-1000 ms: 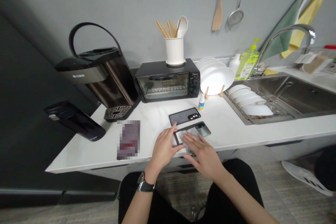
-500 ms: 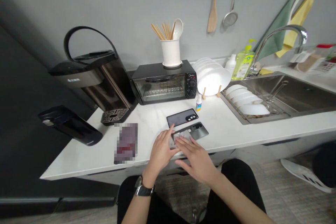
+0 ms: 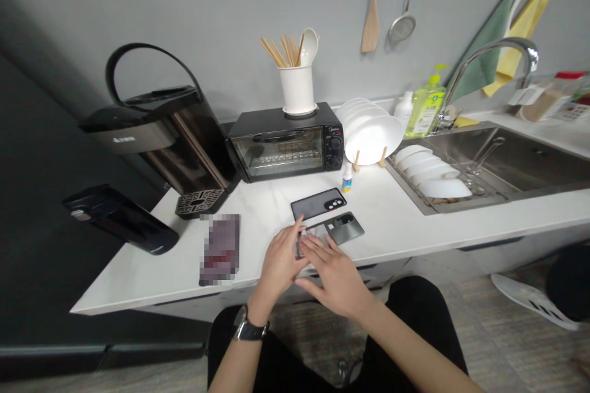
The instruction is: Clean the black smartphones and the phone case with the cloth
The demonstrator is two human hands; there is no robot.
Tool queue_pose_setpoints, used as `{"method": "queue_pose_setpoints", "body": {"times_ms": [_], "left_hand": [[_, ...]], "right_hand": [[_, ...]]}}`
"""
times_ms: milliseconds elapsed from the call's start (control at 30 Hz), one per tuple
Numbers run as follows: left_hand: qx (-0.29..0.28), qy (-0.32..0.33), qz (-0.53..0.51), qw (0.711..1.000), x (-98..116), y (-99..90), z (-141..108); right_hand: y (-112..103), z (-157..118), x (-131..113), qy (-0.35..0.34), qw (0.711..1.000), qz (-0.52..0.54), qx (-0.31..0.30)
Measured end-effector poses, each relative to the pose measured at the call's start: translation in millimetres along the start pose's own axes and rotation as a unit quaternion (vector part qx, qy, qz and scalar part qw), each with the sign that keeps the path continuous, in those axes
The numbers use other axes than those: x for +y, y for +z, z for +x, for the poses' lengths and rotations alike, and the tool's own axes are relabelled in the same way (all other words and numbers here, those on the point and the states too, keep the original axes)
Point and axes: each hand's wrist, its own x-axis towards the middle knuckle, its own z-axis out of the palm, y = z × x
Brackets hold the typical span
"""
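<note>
A grey phone point(image 3: 349, 230) lies on the white counter near its front edge, its camera block at the right end. My right hand point(image 3: 334, 273) rests its fingers on a thin, pale, cloth-like piece point(image 3: 318, 233) over the phone's left part. My left hand point(image 3: 281, 258) is at the phone's left end, thumb and fingers apart. Just behind lies a dark phone case point(image 3: 318, 203) with camera cut-outs. A small white bottle point(image 3: 347, 178) with a blue and yellow label stands behind the case.
A toaster oven point(image 3: 286, 144) carries a white utensil holder point(image 3: 296, 89). To the left are a water dispenser point(image 3: 179, 147), a black flask point(image 3: 122, 221) and a blurred flat item point(image 3: 221, 250). Right are plates point(image 3: 375, 138), bowls point(image 3: 442, 187) and a sink point(image 3: 525, 159). A person's shoe point(image 3: 532, 301) is at the right.
My right hand has shifted slightly left over the phone, with the pale piece bunched nearer the left end. My left hand stays beside the phone's end. The whole view has shifted a little.
</note>
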Motion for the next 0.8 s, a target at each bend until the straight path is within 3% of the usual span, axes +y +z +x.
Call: {"method": "queue_pose_setpoints", "body": {"times_ms": [100,200,267,400,500,567,667,733,800], "left_hand": [[0.003,-0.002,-0.010,1.000,1.8,-1.2,0.5],[-0.004,-0.006,-0.022,1.000,1.9,-0.6,4.0],[-0.004,-0.009,-0.025,1.000,0.4,0.8,5.7],[-0.004,-0.002,-0.021,1.000,-2.7,2.1,4.5],[-0.003,0.009,-0.016,1.000,-2.2,0.7,1.5],[0.005,0.005,-0.017,1.000,-0.7,-0.2,0.6],[0.009,-0.009,-0.022,1.000,1.2,-0.1,2.4],[0.009,-0.013,-0.026,1.000,1.2,0.9,4.6],[0.010,-0.013,-0.029,0.999,0.1,1.9,6.3]], "right_hand": [[-24.1,-28.9,37.1,0.027,0.999,-0.037,-0.003],[-40.4,-35.1,75.5,0.104,0.989,-0.104,0.032],[-35.3,-22.2,75.7,0.123,0.984,-0.117,0.049],[-4.9,8.7,24.2,0.042,0.998,-0.045,0.026],[-0.6,0.2,2.7,-0.010,1.000,-0.003,-0.009],[-11.3,-19.6,17.9,0.000,1.000,-0.019,-0.020],[-32.9,-42.6,62.7,0.065,0.994,-0.085,0.008],[-38.2,-40.6,80.8,0.110,0.986,-0.122,0.040],[-30.3,-24.8,76.6,0.124,0.982,-0.131,0.056]]}}
